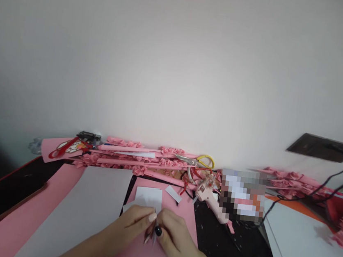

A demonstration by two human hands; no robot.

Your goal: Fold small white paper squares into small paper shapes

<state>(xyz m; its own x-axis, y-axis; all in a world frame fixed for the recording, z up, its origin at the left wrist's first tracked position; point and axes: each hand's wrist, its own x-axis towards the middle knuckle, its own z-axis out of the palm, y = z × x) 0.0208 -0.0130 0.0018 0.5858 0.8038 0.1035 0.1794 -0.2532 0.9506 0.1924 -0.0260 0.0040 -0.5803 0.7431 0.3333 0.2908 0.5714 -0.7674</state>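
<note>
Left hand point(136, 222), right hand point(175, 237) meet, pinching small white piece point(154, 241), likely two-handed for fine control; glue gun point(213, 202) two o'clock, seemingly for easy reach.

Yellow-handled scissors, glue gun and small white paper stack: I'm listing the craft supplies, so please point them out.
Yellow-handled scissors point(193, 162): head view, near the pivot.
Glue gun point(214, 206): head view, on its handle.
Small white paper stack point(148, 196): head view, on the top sheet.
</note>
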